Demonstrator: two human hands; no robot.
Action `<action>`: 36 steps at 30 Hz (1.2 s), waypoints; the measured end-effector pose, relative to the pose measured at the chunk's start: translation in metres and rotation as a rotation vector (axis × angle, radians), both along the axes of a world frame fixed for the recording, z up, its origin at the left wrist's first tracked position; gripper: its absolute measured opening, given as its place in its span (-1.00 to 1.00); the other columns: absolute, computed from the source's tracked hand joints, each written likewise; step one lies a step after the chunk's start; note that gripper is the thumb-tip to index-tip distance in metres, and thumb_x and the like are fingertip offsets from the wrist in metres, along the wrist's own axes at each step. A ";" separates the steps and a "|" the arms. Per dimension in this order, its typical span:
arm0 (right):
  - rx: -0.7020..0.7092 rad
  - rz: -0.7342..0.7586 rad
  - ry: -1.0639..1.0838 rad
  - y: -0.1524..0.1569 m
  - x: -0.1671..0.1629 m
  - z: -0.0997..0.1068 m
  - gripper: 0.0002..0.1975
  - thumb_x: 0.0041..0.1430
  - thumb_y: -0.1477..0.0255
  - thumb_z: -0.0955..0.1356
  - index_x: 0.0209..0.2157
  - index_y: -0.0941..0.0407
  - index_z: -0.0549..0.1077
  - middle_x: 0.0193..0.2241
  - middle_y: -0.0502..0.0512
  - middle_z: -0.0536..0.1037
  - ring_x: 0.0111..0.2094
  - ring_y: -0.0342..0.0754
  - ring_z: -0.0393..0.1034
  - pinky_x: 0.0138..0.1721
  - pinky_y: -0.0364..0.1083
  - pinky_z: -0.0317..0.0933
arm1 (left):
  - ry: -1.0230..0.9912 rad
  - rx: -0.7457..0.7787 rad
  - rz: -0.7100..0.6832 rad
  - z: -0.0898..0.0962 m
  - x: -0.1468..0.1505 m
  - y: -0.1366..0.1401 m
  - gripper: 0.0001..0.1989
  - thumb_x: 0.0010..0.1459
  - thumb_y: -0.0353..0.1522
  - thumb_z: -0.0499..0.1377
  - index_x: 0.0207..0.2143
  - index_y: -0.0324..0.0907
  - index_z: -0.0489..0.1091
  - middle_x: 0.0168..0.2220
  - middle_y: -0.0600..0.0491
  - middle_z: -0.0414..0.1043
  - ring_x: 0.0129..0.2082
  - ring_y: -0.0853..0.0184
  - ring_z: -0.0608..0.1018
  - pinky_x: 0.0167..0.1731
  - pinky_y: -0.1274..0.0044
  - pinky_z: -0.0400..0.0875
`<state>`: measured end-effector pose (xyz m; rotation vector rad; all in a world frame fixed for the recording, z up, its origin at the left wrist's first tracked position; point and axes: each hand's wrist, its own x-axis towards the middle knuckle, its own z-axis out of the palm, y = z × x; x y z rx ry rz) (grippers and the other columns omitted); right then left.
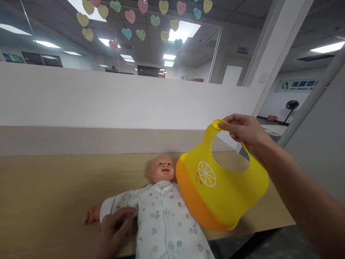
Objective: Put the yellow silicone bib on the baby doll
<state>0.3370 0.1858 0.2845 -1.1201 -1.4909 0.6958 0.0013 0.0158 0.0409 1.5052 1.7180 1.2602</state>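
Observation:
A baby doll (161, 169) lies on its back, dressed in a white printed bodysuit (159, 212) with snaps down the front. My right hand (242, 129) pinches the neck strap of a yellow silicone bib (226, 187) and holds it up, tilted, at the doll's right-hand side in the picture. A lemon slice is printed on the bib, and its catch pocket (195, 199) is orange. Beside the doll's sleeve, my left hand (115, 228) has its fingers curled, with thumb and forefinger tips together at the doll's armpit. What lies between them is hidden.
The doll rests on a wooden table (54, 194) set against a white partition (121, 99). Heart-shaped notes (129, 16) stick to the glass above. At the right are a grey panel (320, 136) and a black fan (291, 105) farther off.

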 end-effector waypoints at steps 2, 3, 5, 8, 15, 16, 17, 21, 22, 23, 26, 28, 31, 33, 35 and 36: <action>0.040 -0.007 -0.008 0.001 -0.006 0.006 -0.66 -0.31 0.28 0.56 -0.56 0.13 0.41 -0.67 -0.03 0.38 -0.78 -0.34 0.06 -0.80 -0.27 -0.16 | 0.023 -0.043 -0.050 0.001 0.002 0.002 -0.64 0.03 -0.07 0.09 -0.39 -0.13 0.52 -0.71 0.12 0.33 -0.67 0.35 0.36 -0.59 0.56 0.28; 0.066 -0.001 -0.017 0.002 -0.009 0.009 -0.66 -0.30 0.28 0.56 -0.56 0.14 0.41 -0.68 -0.03 0.37 -0.78 -0.34 0.06 -0.80 -0.27 -0.16 | 0.036 -0.059 -0.061 0.002 0.003 0.002 -0.65 0.03 -0.08 0.08 -0.41 -0.13 0.52 -0.71 0.13 0.32 -0.66 0.35 0.36 -0.58 0.57 0.28; 0.121 0.011 -0.039 0.006 -0.015 0.013 -0.67 -0.27 0.28 0.55 -0.56 0.14 0.40 -0.70 -0.05 0.35 -0.78 -0.35 0.06 -0.80 -0.28 -0.15 | 0.053 -0.092 -0.093 0.003 0.004 0.002 -0.67 0.04 -0.11 0.06 -0.46 -0.14 0.49 -0.70 0.14 0.32 -0.64 0.36 0.36 -0.57 0.58 0.28; 0.157 -0.021 -0.082 0.015 -0.022 0.017 -0.69 -0.23 0.31 0.54 -0.54 0.16 0.41 -0.67 -0.04 0.38 -0.75 -0.34 0.10 -0.79 -0.29 -0.11 | 0.081 -0.138 -0.143 0.005 0.006 0.001 -0.68 0.06 -0.14 0.04 -0.51 -0.15 0.44 -0.67 0.14 0.31 -0.61 0.38 0.36 -0.55 0.59 0.28; 0.129 -0.163 -0.074 0.055 -0.034 0.006 -0.82 -0.13 0.49 0.47 -0.47 0.21 0.41 -0.59 -0.03 0.42 -0.70 -0.30 0.21 -0.76 -0.30 -0.02 | 0.173 -0.143 -0.132 0.001 0.007 -0.002 -0.74 0.05 -0.21 0.03 -0.50 -0.14 0.42 -0.66 0.16 0.30 -0.59 0.38 0.36 -0.51 0.59 0.29; 0.127 -0.187 -0.045 0.063 -0.033 0.003 -0.83 -0.12 0.50 0.46 -0.46 0.21 0.41 -0.58 -0.02 0.42 -0.69 -0.30 0.22 -0.75 -0.29 -0.01 | 0.179 -0.133 -0.119 -0.001 0.006 -0.002 -0.75 0.05 -0.22 0.02 -0.50 -0.14 0.42 -0.66 0.16 0.30 -0.59 0.38 0.37 -0.51 0.59 0.29; 0.121 -0.215 -0.012 0.071 -0.030 0.000 -0.85 -0.11 0.52 0.45 -0.45 0.22 0.41 -0.57 -0.02 0.42 -0.69 -0.30 0.23 -0.75 -0.29 -0.01 | 0.188 -0.125 -0.104 -0.003 0.006 -0.002 -0.76 0.04 -0.23 0.03 -0.50 -0.13 0.42 -0.66 0.16 0.31 -0.58 0.37 0.37 -0.51 0.59 0.29; 0.058 -0.332 0.100 0.097 -0.001 -0.017 -0.89 -0.09 0.56 0.41 -0.46 0.20 0.40 -0.58 -0.03 0.41 -0.69 -0.30 0.21 -0.73 -0.28 0.01 | 0.223 -0.122 -0.090 -0.006 0.003 -0.001 -0.76 0.02 -0.22 0.04 -0.52 -0.13 0.42 -0.63 0.14 0.34 -0.53 0.35 0.40 -0.51 0.60 0.29; 0.038 -0.359 0.112 0.102 0.011 -0.025 -0.90 -0.09 0.56 0.41 -0.47 0.20 0.40 -0.59 -0.03 0.40 -0.69 -0.29 0.22 -0.73 -0.28 0.01 | 0.229 -0.126 -0.101 -0.005 0.003 -0.001 -0.76 0.02 -0.22 0.05 -0.52 -0.14 0.42 -0.62 0.14 0.35 -0.53 0.35 0.41 -0.51 0.60 0.30; 0.014 -0.380 0.115 0.105 0.023 -0.034 -0.90 -0.09 0.57 0.41 -0.47 0.20 0.40 -0.60 -0.03 0.40 -0.69 -0.29 0.22 -0.73 -0.28 0.01 | 0.233 -0.130 -0.112 -0.004 0.002 0.000 -0.75 0.03 -0.21 0.05 -0.52 -0.14 0.42 -0.61 0.14 0.35 -0.52 0.35 0.41 -0.51 0.60 0.30; -0.042 -0.440 0.075 0.111 0.066 -0.075 -0.90 -0.10 0.55 0.40 -0.48 0.19 0.39 -0.64 -0.05 0.39 -0.69 -0.27 0.22 -0.71 -0.28 0.02 | 0.245 -0.142 -0.135 -0.001 0.002 0.000 -0.75 0.04 -0.21 0.05 -0.51 -0.13 0.42 -0.60 0.14 0.37 -0.52 0.36 0.42 -0.51 0.60 0.30; -0.083 -0.476 -0.010 0.112 0.096 -0.111 -0.90 -0.10 0.51 0.40 -0.46 0.19 0.40 -0.64 -0.05 0.39 -0.69 -0.25 0.24 -0.69 -0.26 0.03 | 0.251 -0.143 -0.136 0.000 0.002 0.001 -0.75 0.04 -0.21 0.05 -0.52 -0.13 0.42 -0.60 0.14 0.37 -0.54 0.36 0.42 -0.52 0.61 0.30; -0.181 -0.591 -0.164 0.108 0.142 -0.170 -0.86 -0.09 0.46 0.38 -0.42 0.21 0.42 -0.57 0.03 0.45 -0.65 -0.20 0.30 -0.65 -0.23 0.07 | 0.255 -0.139 -0.141 0.001 0.003 0.001 -0.74 0.04 -0.21 0.05 -0.54 -0.14 0.41 -0.62 0.15 0.36 -0.56 0.37 0.40 -0.53 0.61 0.30; -0.272 -0.619 -0.256 0.102 0.168 -0.205 -0.86 -0.06 0.44 0.37 -0.40 0.20 0.41 -0.50 0.10 0.50 -0.60 -0.15 0.35 -0.58 -0.19 0.13 | 0.258 -0.139 -0.144 0.001 0.003 0.001 -0.74 0.03 -0.21 0.06 -0.55 -0.14 0.41 -0.63 0.15 0.36 -0.57 0.37 0.41 -0.53 0.61 0.30; -0.348 -0.672 -0.362 0.094 0.189 -0.232 -0.85 -0.04 0.41 0.35 -0.39 0.18 0.41 -0.47 0.15 0.53 -0.54 -0.08 0.39 -0.53 -0.15 0.14 | 0.269 -0.144 -0.144 0.002 0.003 0.001 -0.74 0.03 -0.20 0.05 -0.55 -0.14 0.41 -0.63 0.15 0.38 -0.56 0.36 0.42 -0.52 0.61 0.31; -0.370 -0.718 -0.399 0.090 0.197 -0.242 -0.83 -0.03 0.39 0.35 -0.37 0.18 0.41 -0.45 0.17 0.54 -0.50 -0.05 0.40 -0.51 -0.13 0.14 | 0.277 -0.150 -0.147 0.002 0.003 0.001 -0.74 0.03 -0.20 0.05 -0.55 -0.13 0.41 -0.62 0.15 0.39 -0.55 0.36 0.43 -0.52 0.61 0.32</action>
